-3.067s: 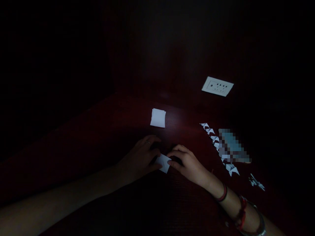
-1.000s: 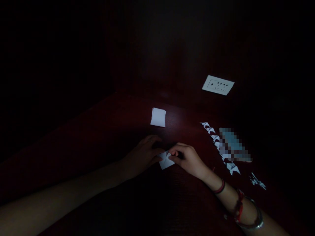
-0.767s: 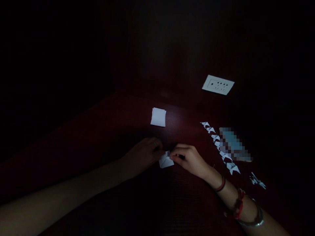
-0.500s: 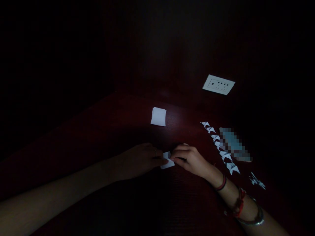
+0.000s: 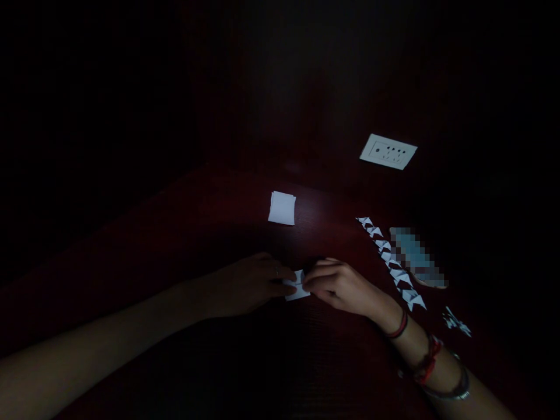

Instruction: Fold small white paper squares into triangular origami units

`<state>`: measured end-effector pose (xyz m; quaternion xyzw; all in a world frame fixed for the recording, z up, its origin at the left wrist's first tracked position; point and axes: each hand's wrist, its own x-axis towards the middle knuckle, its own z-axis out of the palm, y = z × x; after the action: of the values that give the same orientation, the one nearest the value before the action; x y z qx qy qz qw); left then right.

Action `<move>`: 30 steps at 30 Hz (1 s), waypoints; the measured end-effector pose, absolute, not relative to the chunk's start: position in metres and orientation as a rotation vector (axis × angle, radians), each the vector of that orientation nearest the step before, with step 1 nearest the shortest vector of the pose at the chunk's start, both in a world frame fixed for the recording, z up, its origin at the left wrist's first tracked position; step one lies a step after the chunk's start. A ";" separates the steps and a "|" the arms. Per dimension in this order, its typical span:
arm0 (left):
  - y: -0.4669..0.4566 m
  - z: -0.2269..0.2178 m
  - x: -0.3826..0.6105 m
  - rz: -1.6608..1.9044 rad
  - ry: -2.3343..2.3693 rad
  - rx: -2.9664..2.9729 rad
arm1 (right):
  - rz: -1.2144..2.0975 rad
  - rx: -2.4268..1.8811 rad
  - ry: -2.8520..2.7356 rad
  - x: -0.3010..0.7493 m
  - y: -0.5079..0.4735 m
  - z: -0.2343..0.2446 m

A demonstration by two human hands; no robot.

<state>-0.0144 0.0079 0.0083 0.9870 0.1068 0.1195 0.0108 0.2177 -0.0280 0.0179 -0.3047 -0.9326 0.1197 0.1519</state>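
Observation:
A small piece of white paper (image 5: 298,293) with a fold line across it lies on the dark red table between my hands. My left hand (image 5: 251,284) holds its left side, with the thumb and a finger pressed on the surface. At the right edge, my right hand (image 5: 343,284) has its fingers bunched together on the paper. The fingertips cover parts of both sides, so the exact folds are hard to make out.
A stack of white paper squares (image 5: 282,208) lies beyond my hands. To the right are a row of folded paper pieces (image 5: 385,255), a blurred-out phone-like object (image 5: 417,256) and a little heap of white scraps (image 5: 456,322). A socket plate (image 5: 388,151) is on the dark wall.
My left fingertips have shifted slightly right and spread over the paper, and a crease across it now shows. My right hand has stayed at the right edge, its fingers slightly rearranged.

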 end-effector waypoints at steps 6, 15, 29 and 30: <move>0.006 0.014 -0.013 0.351 0.329 3.029 | 0.325 -0.869 -2.705 0.217 -0.030 0.023; 0.004 0.012 -0.013 0.345 0.340 3.035 | 0.436 -0.930 -2.606 0.215 -0.029 0.021; 0.003 0.013 -0.013 0.333 0.342 3.015 | 0.530 -0.995 -2.472 0.214 -0.027 0.019; 0.003 0.013 -0.013 0.338 0.346 3.011 | 0.539 -1.004 -2.462 0.213 -0.027 0.018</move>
<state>-0.0132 0.0029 0.0126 0.9863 0.1132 0.1107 0.0460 0.2133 -0.0267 0.0181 -0.3616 -0.8867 0.1943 0.2127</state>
